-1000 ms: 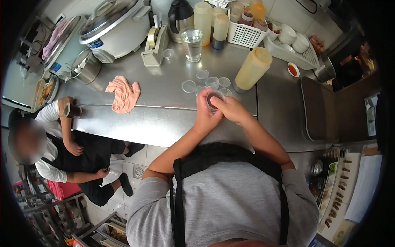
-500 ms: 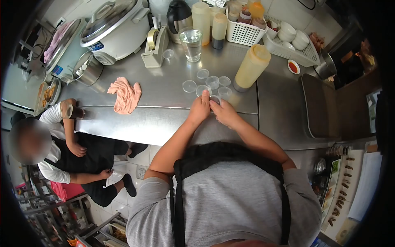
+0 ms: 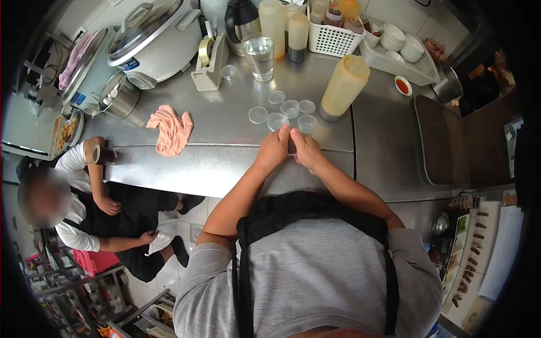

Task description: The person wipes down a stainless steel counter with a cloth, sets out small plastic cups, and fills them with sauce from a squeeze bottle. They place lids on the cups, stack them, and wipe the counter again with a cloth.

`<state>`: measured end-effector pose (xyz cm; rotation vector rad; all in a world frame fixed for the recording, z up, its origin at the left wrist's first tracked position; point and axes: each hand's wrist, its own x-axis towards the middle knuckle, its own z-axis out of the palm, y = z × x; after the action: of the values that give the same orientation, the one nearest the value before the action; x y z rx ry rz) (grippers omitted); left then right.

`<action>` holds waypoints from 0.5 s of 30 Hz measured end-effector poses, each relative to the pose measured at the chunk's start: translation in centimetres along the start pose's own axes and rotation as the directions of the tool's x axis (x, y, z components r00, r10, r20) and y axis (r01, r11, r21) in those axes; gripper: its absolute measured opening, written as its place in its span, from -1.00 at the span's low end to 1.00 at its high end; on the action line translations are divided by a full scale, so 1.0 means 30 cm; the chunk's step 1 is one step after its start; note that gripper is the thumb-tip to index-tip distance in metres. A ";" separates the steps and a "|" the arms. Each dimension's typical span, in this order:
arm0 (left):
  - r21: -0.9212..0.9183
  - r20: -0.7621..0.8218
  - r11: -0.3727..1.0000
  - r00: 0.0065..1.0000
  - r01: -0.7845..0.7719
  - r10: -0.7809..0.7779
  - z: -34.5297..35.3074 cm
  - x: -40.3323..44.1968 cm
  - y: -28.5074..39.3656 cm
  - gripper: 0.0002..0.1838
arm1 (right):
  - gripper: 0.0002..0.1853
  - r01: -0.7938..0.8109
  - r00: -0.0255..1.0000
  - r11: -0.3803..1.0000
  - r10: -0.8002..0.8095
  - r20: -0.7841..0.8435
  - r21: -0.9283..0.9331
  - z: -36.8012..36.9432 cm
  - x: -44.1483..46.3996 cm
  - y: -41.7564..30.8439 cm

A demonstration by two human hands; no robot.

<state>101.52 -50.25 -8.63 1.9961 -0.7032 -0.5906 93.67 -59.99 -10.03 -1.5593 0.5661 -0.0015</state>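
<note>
A small clear cup with dark contents is between my two hands over the steel counter. My left hand closes round its left side, and my right hand grips it from the right. Both thumbs meet near its top and hide most of it. Just beyond my fingers lie several small clear cups or lids. A tall squeeze bottle of yellowish liquid stands to their right. Behind them is a glass of clear liquid.
A pink cloth lies at left. Further back are a tape dispenser, a large cooker, a white basket of bottles and a sauce dish. At left a person sits beside a dark drink.
Both thumbs have come to the cup's top edge, and the cup has gone from facing up in full view to mostly covered by my hands.
</note>
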 end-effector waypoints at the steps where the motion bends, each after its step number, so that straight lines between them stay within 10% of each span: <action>1: -0.001 -0.002 1.000 1.000 0.013 -0.013 0.002 0.001 -0.007 -0.37 | -0.43 -0.026 0.999 0.999 0.026 0.021 0.040 0.001 0.002 0.010; 5: 0.053 -0.044 0.997 0.998 0.049 -0.047 -0.005 0.007 -0.064 -0.39 | -0.44 -0.302 0.948 0.953 0.303 0.100 -0.025 -0.046 -0.042 -0.103; 8: 0.151 -0.153 0.982 0.984 0.117 -0.093 -0.075 0.022 -0.124 -0.38 | -0.48 0.044 0.981 0.941 -0.104 -0.162 -0.334 -0.152 -0.021 -0.063; 15: 0.326 -0.299 0.902 0.936 0.283 -0.186 -0.212 0.073 -0.252 -0.41 | -0.13 0.255 0.541 0.796 -0.588 -0.601 -0.549 -0.387 0.029 -0.070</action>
<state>109.06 -44.72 -12.50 2.4768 -0.4297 -0.3377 91.20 -71.23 -7.33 -2.0657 0.8395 -1.0464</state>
